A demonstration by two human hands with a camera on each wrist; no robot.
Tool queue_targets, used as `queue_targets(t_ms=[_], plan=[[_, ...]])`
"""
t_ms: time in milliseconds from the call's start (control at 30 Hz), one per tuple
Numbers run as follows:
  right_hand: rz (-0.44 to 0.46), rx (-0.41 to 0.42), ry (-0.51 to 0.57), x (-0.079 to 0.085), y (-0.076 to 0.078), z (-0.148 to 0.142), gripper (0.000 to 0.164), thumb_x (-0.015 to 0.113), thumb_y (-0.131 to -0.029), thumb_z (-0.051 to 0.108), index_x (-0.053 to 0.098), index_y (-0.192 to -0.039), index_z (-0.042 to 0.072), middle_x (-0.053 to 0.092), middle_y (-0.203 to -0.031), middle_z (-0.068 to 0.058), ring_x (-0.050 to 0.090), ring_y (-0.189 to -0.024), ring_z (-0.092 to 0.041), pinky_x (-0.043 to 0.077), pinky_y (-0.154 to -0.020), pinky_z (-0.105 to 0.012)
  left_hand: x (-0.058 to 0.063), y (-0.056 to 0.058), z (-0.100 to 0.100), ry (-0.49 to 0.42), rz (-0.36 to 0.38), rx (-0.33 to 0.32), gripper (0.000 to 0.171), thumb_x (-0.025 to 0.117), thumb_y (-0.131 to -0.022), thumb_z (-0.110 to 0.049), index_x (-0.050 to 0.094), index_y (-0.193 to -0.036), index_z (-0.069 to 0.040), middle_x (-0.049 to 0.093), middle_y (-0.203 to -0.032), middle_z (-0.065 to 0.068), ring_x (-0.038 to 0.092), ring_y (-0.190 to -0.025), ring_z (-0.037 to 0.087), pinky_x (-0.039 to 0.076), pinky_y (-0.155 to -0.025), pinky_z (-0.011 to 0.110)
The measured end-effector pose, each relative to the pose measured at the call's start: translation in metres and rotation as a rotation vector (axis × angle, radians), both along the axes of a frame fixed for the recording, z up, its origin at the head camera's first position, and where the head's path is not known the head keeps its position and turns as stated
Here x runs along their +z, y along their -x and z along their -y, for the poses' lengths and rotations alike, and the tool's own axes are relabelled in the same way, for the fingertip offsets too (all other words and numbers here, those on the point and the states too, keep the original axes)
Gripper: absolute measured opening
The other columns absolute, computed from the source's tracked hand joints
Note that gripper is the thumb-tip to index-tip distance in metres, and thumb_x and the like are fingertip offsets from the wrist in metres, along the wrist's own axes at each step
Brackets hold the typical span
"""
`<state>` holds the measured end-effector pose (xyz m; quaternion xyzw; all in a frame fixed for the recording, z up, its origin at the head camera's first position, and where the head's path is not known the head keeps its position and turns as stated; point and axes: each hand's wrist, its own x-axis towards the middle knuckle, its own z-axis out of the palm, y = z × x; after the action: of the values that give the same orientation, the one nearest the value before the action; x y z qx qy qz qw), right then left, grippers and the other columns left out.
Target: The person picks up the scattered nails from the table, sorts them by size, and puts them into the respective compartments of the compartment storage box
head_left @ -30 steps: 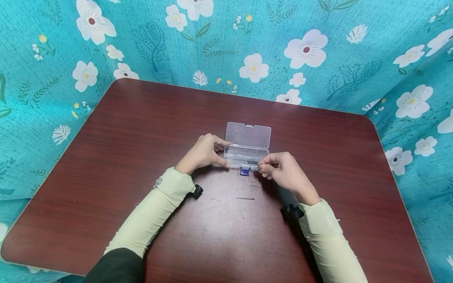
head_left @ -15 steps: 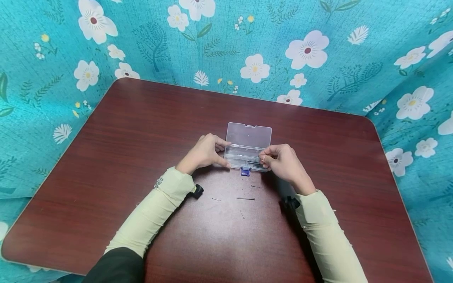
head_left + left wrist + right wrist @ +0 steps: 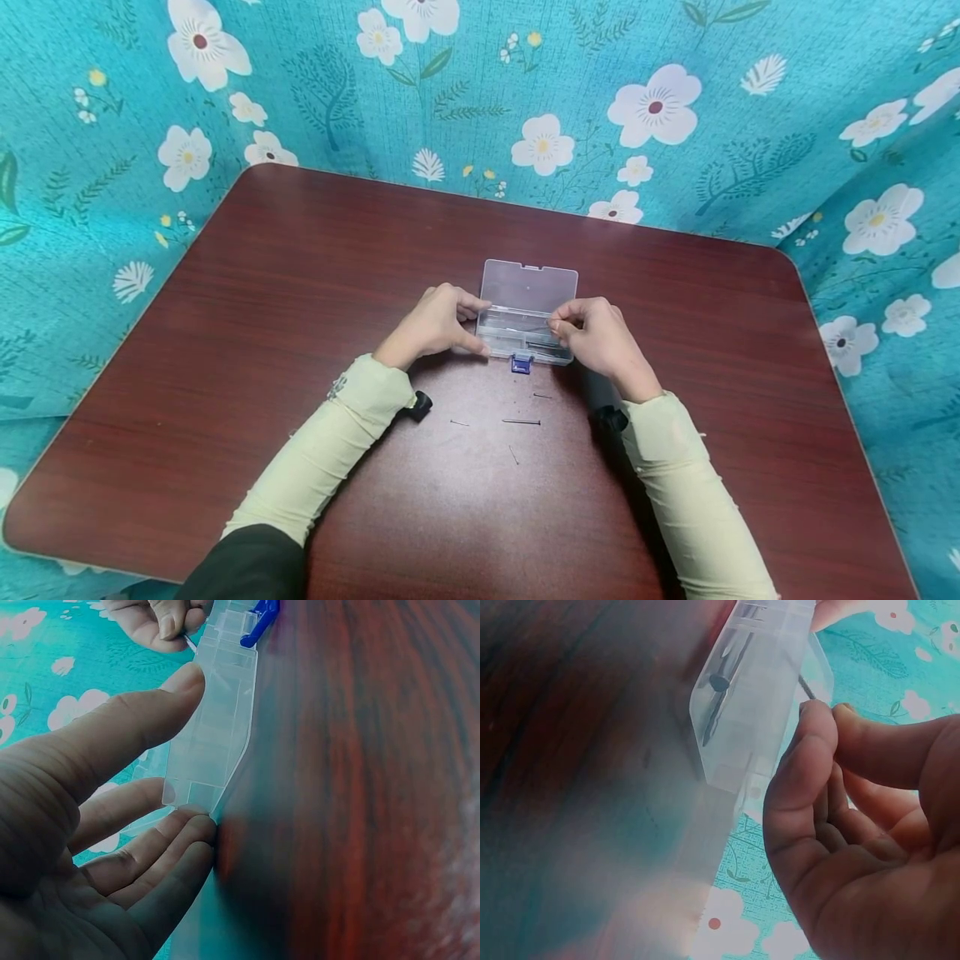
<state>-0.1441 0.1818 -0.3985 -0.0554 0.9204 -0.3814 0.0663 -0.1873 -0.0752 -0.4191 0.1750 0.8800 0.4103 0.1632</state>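
A clear plastic compartment box (image 3: 501, 343) sits on the table with its lid (image 3: 531, 285) raised at the back and a blue latch (image 3: 521, 365) at the front. My left hand (image 3: 437, 325) holds the box's left end, thumb at the front edge and fingers at the end wall. Over the back right compartment, my right hand (image 3: 602, 337) pinches a thin nail (image 3: 807, 688) between thumb and forefinger; its shaft points into the box. Dark nails (image 3: 719, 682) lie in the front right compartment.
In front of the box lie a longer nail (image 3: 521, 422) and several small thin ones, among them one nail (image 3: 542, 396) near the latch and another nail (image 3: 460, 423) to the left. A blue floral curtain (image 3: 465, 100) hangs behind the dark red table (image 3: 360, 242).
My right hand has moved from the box's front right corner back over the rear compartment, with the nail still pinched. My left hand keeps its hold on the box.
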Motion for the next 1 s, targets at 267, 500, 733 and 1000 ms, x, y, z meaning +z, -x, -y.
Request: queue_targets(t_ms=[267, 500, 733, 1000], plan=[[0.003, -0.005, 0.018, -0.004, 0.001, -0.001, 0.010, 0.065, -0.099, 0.011, 0.074, -0.097, 0.008, 0.063, -0.075, -0.007, 0.054, -0.066, -0.021, 0.046, -0.057, -0.035, -0.001, 0.001, -0.001, 0.015, -0.013, -0.011, 0.072, 0.100, -0.060, -0.023, 0.073, -0.125, -0.011, 0.075, -0.109, 0.003, 0.069, -0.102, 0.015, 0.052, -0.093, 0.029], [-0.009, -0.020, 0.036, -0.002, -0.003, -0.003, 0.010, 0.066, -0.098, 0.014, 0.075, -0.101, 0.010, 0.062, -0.073, -0.005, 0.053, -0.063, -0.021, 0.043, -0.053, -0.034, 0.000, 0.000, -0.001, 0.012, -0.013, -0.010, 0.072, 0.100, -0.060, -0.023, 0.072, -0.126, -0.011, 0.075, -0.109, 0.003, 0.069, -0.101, 0.015, 0.052, -0.093, 0.029], [-0.004, 0.001, 0.038, 0.001, -0.011, -0.004, 0.012, 0.065, -0.098, 0.014, 0.075, -0.103, 0.009, 0.064, -0.075, -0.005, 0.053, -0.063, -0.020, 0.042, -0.052, -0.033, 0.001, 0.000, -0.002, 0.016, -0.012, -0.013, 0.073, 0.100, -0.060, -0.024, 0.072, -0.127, -0.011, 0.075, -0.110, 0.004, 0.069, -0.102, 0.015, 0.052, -0.094, 0.029], [0.006, 0.023, 0.053, 0.004, -0.021, -0.005, 0.012, 0.066, -0.097, 0.013, 0.075, -0.103, 0.009, 0.067, -0.080, -0.005, 0.056, -0.067, -0.021, 0.045, -0.055, -0.034, -0.001, 0.000, -0.002, 0.007, -0.014, -0.006, 0.073, 0.100, -0.060, -0.024, 0.072, -0.126, -0.011, 0.075, -0.110, 0.004, 0.069, -0.102, 0.014, 0.052, -0.093, 0.028]])
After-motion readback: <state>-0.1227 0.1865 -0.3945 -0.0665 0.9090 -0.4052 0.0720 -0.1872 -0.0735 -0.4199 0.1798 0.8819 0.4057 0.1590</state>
